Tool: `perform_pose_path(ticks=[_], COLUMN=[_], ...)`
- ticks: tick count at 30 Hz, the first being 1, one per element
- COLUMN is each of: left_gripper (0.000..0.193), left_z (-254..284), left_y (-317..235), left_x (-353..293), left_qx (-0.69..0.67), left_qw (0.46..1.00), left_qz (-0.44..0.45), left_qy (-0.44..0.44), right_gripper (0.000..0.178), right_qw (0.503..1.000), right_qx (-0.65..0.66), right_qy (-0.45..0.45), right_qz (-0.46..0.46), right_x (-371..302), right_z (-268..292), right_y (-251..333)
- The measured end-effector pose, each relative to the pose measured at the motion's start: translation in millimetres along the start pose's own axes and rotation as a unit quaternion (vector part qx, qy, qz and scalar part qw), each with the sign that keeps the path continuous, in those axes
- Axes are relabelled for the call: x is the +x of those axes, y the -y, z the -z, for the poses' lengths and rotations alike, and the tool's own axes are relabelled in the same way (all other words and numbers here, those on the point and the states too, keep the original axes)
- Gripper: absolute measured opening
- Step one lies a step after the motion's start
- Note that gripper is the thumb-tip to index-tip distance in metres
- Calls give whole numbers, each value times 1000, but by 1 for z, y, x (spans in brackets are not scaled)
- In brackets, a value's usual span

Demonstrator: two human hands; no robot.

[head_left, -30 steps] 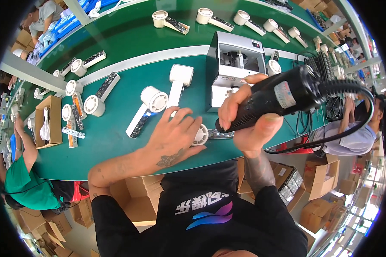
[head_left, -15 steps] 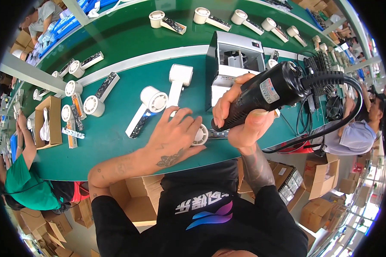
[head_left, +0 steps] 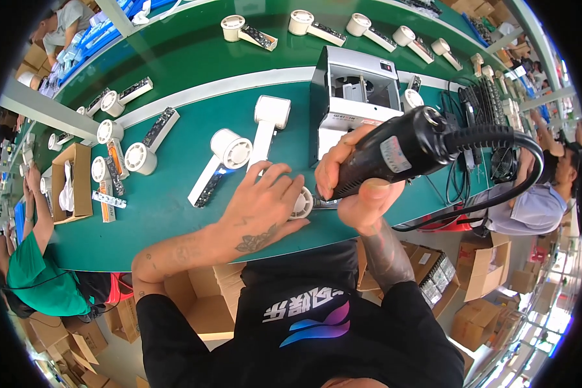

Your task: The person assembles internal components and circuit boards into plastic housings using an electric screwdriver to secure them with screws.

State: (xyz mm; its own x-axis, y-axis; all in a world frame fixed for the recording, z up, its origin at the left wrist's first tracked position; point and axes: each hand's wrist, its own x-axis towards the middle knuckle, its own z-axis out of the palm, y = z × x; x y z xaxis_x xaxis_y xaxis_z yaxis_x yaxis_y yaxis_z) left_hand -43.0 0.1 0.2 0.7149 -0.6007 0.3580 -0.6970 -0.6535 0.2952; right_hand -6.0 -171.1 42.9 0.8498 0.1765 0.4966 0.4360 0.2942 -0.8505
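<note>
My right hand (head_left: 367, 202) is wrapped round a black corded electric screwdriver (head_left: 368, 169), which is tilted with its thick cable trailing to the right. The tool's tip is low, over the opened handle of a white handheld fan near the bench's front edge; my hand hides most of that handle. My left hand (head_left: 262, 202) grips this fan's round head (head_left: 302, 204), its fingers curled over it and the thumb along the near side. Beyond my left hand lie a white fan with its circuit board exposed (head_left: 231, 149) and another white fan (head_left: 271, 115).
A silver-and-black boxy machine (head_left: 359, 84) stands behind the screwdriver. More opened fans (head_left: 141, 158) lie at left beside a cardboard box (head_left: 77, 184). A row of fans sits along the green strip (head_left: 174, 64) at the back. Black cables (head_left: 456, 174) lie at right. Co-workers sit both sides.
The screwdriver and my right hand have shifted slightly left and down toward the opened handle. My left hand stays on the fan.
</note>
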Motion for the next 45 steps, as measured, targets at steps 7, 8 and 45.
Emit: perform_pose_path(ticks=[7, 8, 45], left_gripper=[61, 61, 64], left_z=[3, 1, -2], left_y=[-4, -4, -3], left_x=[0, -1, -8], left_qx=[3, 9, -2], left_qw=[1000, 1000, 1000], left_qz=[-4, -6, -1], left_qy=[-8, -16, -25], right_gripper=[81, 81, 92], right_qw=[999, 999, 996], right_qx=[-11, 26, -49], right_qy=[37, 21, -41], right_qz=[-11, -40, -63], right_x=[-3, -11, -8], right_z=[4, 12, -5], right_y=[3, 2, 17])
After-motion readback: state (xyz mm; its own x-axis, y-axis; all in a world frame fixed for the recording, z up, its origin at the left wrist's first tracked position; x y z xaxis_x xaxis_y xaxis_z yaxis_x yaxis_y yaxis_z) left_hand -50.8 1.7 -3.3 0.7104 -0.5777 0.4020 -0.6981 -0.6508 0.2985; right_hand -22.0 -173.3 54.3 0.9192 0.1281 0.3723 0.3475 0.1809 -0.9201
